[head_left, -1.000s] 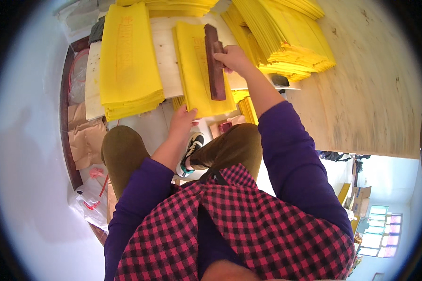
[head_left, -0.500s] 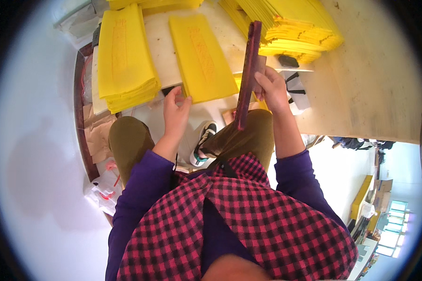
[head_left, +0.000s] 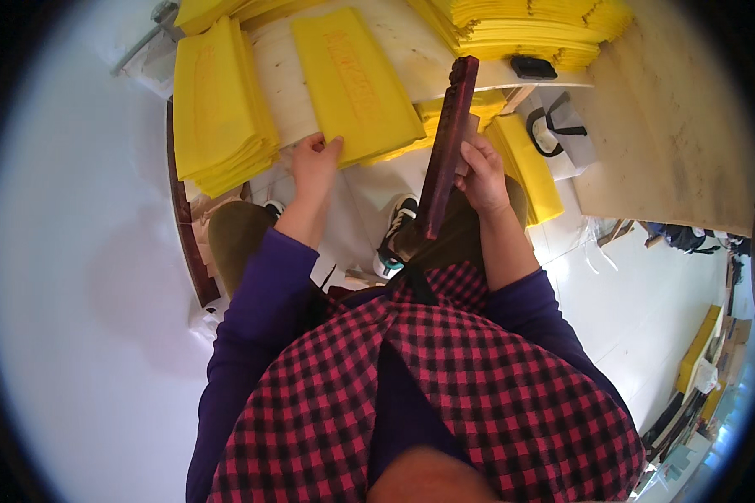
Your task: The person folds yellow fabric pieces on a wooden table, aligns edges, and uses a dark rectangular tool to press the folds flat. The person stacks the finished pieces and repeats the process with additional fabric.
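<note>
Bar: we have the dark red bar (head_left: 446,147) in our right hand (head_left: 482,172), fingers clamped round its middle; it stands steeply on end just right of the middle sheet stack, its top near the surface edge, its lower end over our lap.
Middle stack: the yellow stack (head_left: 352,84) lies on the pale surface (head_left: 281,80), our landmark; its near edge overhangs toward us.
Left hand: our left hand (head_left: 313,163) rests on the near left corner of that stack, fingers together, pinning it; whether they pinch a sheet we cannot tell.
Doing it well: we judge that we should keep the corner pinned so the sheets stay square, and lower the bar flat, not end first.
Left of stack: a thicker yellow pile (head_left: 218,105).
Right of stack: more yellow piles (head_left: 528,21) at the far edge.
</note>
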`<state>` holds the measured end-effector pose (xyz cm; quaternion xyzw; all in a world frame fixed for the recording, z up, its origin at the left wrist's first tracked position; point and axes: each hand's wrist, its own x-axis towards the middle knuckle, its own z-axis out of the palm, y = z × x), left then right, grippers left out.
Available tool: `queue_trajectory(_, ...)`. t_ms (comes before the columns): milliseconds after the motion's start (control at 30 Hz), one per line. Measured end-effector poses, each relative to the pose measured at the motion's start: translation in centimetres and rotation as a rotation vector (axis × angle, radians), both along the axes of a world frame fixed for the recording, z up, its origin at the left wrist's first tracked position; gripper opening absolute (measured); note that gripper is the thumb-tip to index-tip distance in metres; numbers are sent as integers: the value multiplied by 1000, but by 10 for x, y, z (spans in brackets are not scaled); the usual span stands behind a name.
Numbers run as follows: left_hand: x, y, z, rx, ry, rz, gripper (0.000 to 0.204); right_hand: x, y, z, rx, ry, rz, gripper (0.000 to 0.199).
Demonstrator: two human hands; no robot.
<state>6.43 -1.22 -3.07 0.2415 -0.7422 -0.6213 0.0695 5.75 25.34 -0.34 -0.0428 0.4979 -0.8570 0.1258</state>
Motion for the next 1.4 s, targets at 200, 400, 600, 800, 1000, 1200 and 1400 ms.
queue_trajectory(200, -9, 0, 2, -230, 149, 56, 31, 1, 4, 2, -31, 7, 14, 17)
queue_trajectory(400, -9, 10, 27, -353, 110, 13, 26, 0, 5, 2, -91, 34, 55, 15)
queue_trajectory(600, -24, 14, 37, -18, 90, 23, 26, 0, 5, 1, -91, 19, 34, 15)
queue_trajectory(800, -57, -2, 37, 744, -287, 34, 37, -1, 6, 0, -84, 5, 21, 15)
queue_trajectory(1000, -77, -11, 32, 736, -127, -157, 37, -2, 5, 1, -93, 12, 25, 15)
queue_trajectory(1200, -88, -11, 47, 713, -242, -148, 36, -2, 8, -3, -102, 24, 41, 14)
queue_trajectory(1400, -77, -23, 109, 499, -65, -210, 37, -3, 7, -4, -130, 21, 61, 14)
